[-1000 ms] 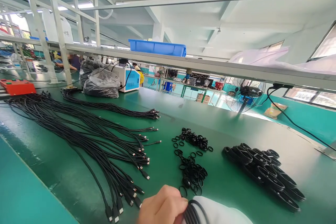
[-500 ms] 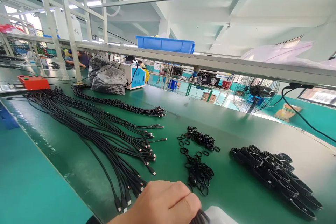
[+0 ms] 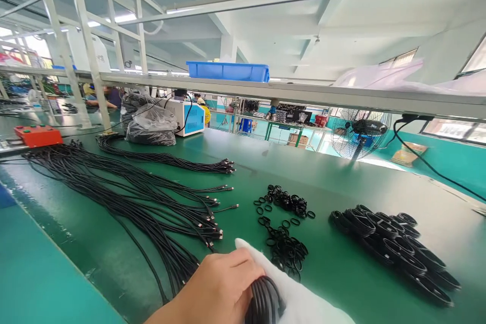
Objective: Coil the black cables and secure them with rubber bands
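Bare and bent at the fingers, my left hand [image 3: 222,283] grips a black coiled cable [image 3: 263,297] at the bottom of the view. Against the coil's far and right side lies my right hand [image 3: 299,291], in a white glove; its fingers are partly hidden behind the coil and my left hand. Just beyond the hands are two loose heaps of small black rings [image 3: 287,248]. Long black cables [image 3: 132,217] fan out to the left, their plug ends toward me. Finished-looking coils of black cable [image 3: 395,248] are piled on the right.
The green tabletop [image 3: 319,172] carries another cable bundle [image 3: 167,159], a red box [image 3: 38,135], plastic-bagged goods [image 3: 150,124] and a blue-and-white machine [image 3: 192,117]. Overhead, a shelf [image 3: 304,95] spans the table with a blue tray [image 3: 228,72]. A fan [image 3: 359,131] stands beyond.
My left hand has shifted slightly left and turned, showing more of the coil. The gloved right hand has risen into view beside it. The view has shifted a little.
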Demonstrator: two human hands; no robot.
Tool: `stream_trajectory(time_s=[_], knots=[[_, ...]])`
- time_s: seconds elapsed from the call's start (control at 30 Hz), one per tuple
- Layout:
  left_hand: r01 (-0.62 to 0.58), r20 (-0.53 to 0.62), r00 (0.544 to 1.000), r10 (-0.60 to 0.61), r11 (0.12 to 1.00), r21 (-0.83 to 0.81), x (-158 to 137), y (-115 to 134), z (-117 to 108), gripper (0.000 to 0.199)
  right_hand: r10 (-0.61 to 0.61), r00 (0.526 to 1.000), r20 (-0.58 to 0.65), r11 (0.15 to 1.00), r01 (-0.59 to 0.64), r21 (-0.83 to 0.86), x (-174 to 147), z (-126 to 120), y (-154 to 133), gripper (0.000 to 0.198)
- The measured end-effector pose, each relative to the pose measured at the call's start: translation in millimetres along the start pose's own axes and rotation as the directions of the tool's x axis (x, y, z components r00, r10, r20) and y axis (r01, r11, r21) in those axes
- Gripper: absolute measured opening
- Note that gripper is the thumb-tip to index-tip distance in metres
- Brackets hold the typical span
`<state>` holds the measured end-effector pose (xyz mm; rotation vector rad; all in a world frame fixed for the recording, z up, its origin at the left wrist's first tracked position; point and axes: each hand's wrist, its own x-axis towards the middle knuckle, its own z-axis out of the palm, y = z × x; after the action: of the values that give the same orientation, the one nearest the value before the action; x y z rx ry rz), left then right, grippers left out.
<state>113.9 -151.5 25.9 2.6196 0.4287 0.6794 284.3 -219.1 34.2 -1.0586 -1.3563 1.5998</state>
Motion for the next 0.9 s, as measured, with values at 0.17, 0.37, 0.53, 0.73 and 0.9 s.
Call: stream_trajectory(time_s=[0.17, 0.37, 0.53, 0.73, 0.9], knots=[[0.238, -0.001, 0.971, -0.241, 0.959, -0.154, -0.8, 1.4, -0.5, 0.031, -0.123, 0.983, -0.139, 0.980, 0.143, 0.141, 20.4, 5.1, 10.7, 0.025], [0.478, 0.054, 0.866, -0.497, 0.792, -0.380, 5.7, 8.1, -6.7, 0.019, 0.057, 0.998, -0.007, 0.959, -0.052, 0.280, 24.5, 20.6, 14.7, 0.039], [0.558, 0.124, 0.795, -0.594, 0.636, -0.533, 9.9, 9.7, 1.4, 0.013, 0.108, 0.993, -0.037, 0.950, -0.092, 0.300, 22.0, 21.2, 10.1, 0.036], [0.548, 0.020, 0.821, -0.570, 0.779, -0.304, 16.1, 9.9, 13.4, 0.011, 0.139, 0.988, -0.071, 0.965, -0.119, 0.234, 27.7, 20.0, 19.8, 0.038], [0.547, -0.018, 0.834, -0.551, 0.832, -0.092, 17.3, 11.1, 8.4, 0.018, 0.137, 0.989, -0.061, 0.972, -0.123, 0.200, 29.5, 18.0, 25.0, 0.027]])
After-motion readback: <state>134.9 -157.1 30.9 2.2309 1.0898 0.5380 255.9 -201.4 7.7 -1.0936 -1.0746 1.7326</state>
